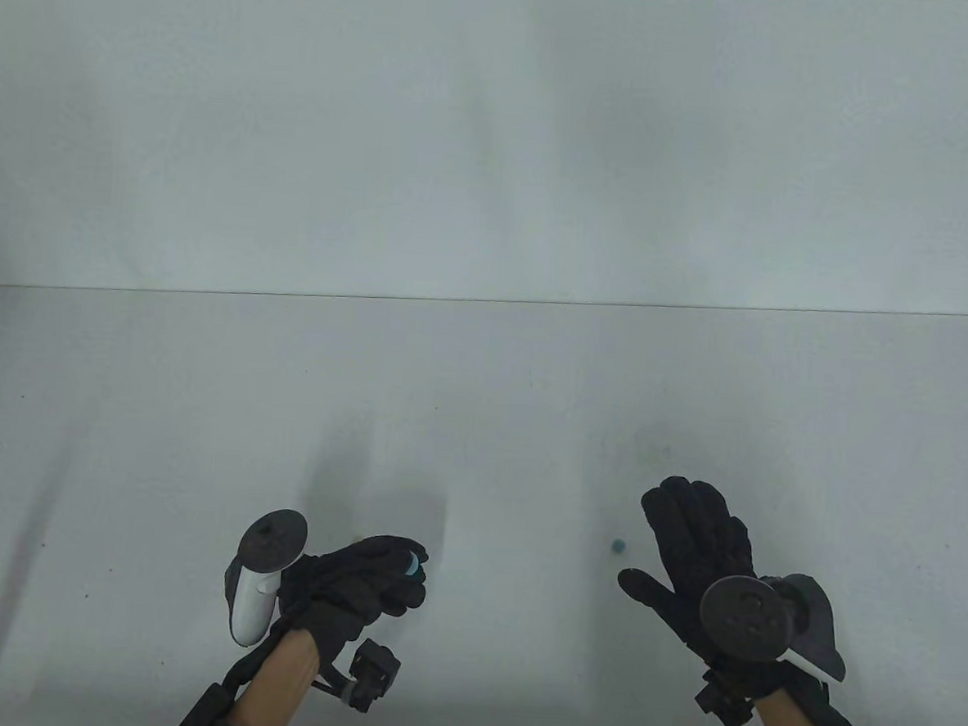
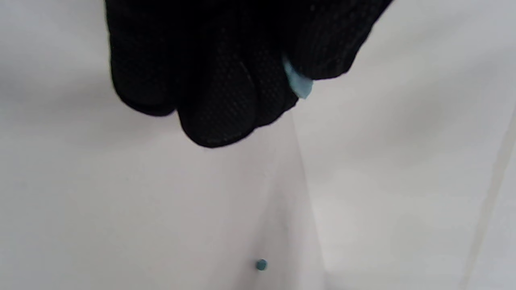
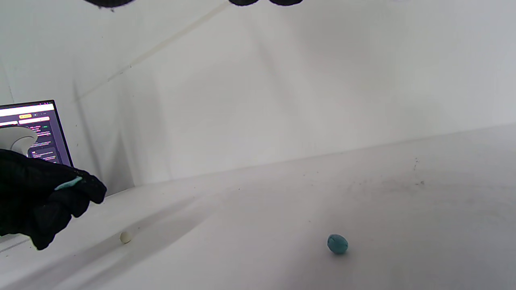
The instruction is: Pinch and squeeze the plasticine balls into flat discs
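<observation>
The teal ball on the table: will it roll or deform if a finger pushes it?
The teal ball looks roundish and lies free, so it would probably roll. It is likely soft: the light blue piece pinched by the left hand already looks flattened.

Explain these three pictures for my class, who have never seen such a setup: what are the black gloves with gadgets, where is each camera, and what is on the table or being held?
These are a person's two hands in black sensor gloves, each with a tracker strapped to its back to record movement. One camera looks down at the white table; the other two sit on the wrists. The left hand pinches a pale blue piece of plasticine between its fingertips; it looks flattened. The right hand is spread open, holding nothing. A small teal ball lies on the table beside it. The right wrist view also shows a small cream ball and a laptop screen farther off.
</observation>
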A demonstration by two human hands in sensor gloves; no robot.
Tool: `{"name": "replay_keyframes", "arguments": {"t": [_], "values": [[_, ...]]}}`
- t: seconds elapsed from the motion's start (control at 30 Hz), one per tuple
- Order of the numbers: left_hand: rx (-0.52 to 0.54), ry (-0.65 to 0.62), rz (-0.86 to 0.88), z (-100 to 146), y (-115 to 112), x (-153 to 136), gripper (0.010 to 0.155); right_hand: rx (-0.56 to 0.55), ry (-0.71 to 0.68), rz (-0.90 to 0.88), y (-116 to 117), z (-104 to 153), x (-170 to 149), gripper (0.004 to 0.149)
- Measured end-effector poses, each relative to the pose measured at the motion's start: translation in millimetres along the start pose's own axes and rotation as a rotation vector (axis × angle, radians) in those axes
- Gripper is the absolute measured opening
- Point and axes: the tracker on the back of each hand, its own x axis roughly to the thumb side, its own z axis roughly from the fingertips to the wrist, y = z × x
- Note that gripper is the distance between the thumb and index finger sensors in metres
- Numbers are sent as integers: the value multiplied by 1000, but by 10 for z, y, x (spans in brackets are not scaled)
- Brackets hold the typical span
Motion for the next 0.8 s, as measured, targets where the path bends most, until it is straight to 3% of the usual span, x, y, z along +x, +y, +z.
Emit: {"name": "replay_keyframes", "arguments": {"t": [0.1,0.3,0.53,0.63,0.7,0.8], "values": [[19,22,-99,-9,-6,4,58,-3,0,-1,-3,4,-1,82],[3,92,-202,-67,-50,-71,48,-7,-5,-9,-9,9,-2,82],[16,167,-328,-135,-131,-99,46,-10,-12,-19,-10,14,2,82],[27,173,-479,-174,-185,-88,46,-9,-13,-24,-12,14,1,82],[-8,170,-584,-189,-247,-78,55,-10,-13,-25,-12,16,2,82],[-4,148,-751,-203,-336,-48,50,-7,-16,-29,-10,16,6,82]]}}
